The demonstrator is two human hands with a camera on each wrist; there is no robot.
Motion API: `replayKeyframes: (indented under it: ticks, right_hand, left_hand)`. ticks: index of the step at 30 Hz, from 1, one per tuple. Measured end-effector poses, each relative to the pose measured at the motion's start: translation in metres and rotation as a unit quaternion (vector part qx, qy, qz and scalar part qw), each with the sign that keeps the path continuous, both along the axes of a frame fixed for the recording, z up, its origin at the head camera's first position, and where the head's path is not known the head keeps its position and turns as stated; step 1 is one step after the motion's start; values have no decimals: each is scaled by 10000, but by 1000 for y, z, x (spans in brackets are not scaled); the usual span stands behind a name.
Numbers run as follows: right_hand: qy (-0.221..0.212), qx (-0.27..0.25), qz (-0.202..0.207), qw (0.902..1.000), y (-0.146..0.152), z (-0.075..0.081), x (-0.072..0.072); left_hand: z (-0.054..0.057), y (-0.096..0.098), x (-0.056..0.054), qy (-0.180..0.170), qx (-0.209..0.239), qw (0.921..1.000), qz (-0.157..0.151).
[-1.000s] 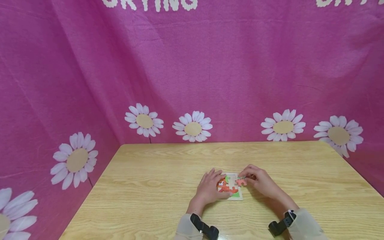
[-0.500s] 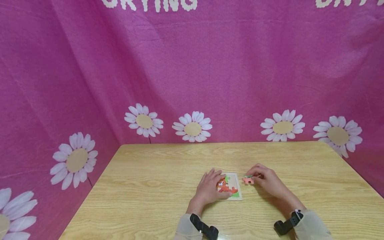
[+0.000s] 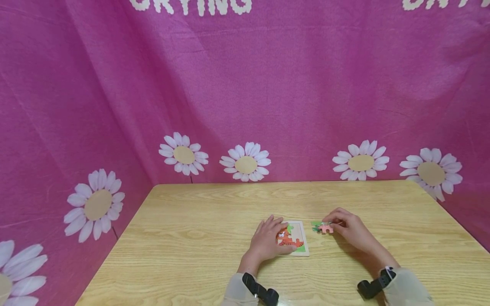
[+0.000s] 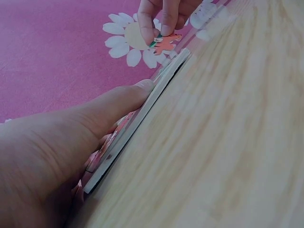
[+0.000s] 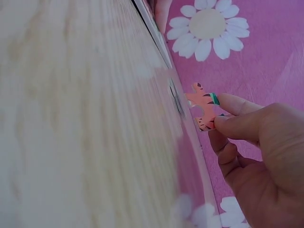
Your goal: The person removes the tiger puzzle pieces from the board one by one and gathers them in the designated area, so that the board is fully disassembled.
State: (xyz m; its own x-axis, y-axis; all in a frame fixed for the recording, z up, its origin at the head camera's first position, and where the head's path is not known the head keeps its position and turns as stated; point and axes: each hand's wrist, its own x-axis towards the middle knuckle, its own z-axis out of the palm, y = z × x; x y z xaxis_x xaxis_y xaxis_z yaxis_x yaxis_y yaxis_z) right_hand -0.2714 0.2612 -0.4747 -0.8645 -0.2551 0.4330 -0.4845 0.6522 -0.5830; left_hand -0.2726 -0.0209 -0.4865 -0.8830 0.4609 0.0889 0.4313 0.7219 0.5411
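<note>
A square wooden jigsaw board with a pale frame lies on the table, showing part of an orange cartoon animal on green. My left hand rests across its left side, thumb stretched along the near part and fingers toward the far edge; it covers part of the picture. Right of the board, my right hand pinches an orange, black-striped puzzle piece with a green edge between thumb and fingertips. In the head view, a green puzzle piece shows just left of the held one.
The light wood-grain table extends around both hands. Behind it and at the left hangs a pink cloth printed with white daisies. Black wrist cameras are strapped over pale sleeves.
My right hand has moved right, away from the board, carrying the orange puzzle piece. The green piece beside it has come into sight. My left hand stays on the board.
</note>
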Motion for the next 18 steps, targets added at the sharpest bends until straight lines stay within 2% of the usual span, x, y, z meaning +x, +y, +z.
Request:
replayKeyframes:
  ticks: [7,18]
  right_hand:
    - [-146,-54,5,9999,7,1,0]
    - [83,221,-206,9995,17,1,-1]
  left_hand:
    - [1,0,0,-17,-32,10000,2]
    - [1,0,-1,-55,-50,10000,29]
